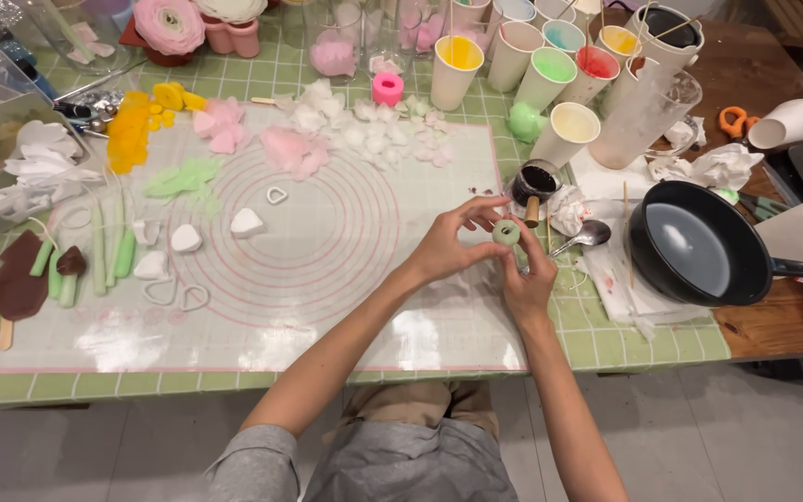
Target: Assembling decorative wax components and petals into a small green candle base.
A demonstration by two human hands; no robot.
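My left hand [448,244] and my right hand [527,279] meet above the right edge of the translucent work mat [327,307]. Together they pinch a small pale green ball [506,232] with a dimple in its middle. Fingertips of both hands touch the ball, the left from above and the side, the right from below. Pink, white, yellow and green petal pieces [290,149] lie spread over the far half of the mat.
Paper cups of coloured liquid [550,74] stand at the back right. A black pan [699,244] sits at the right, with a spoon [587,234] and a small dark cup [536,181] close to my hands. Green stems and a brown piece [20,279] lie at the left.
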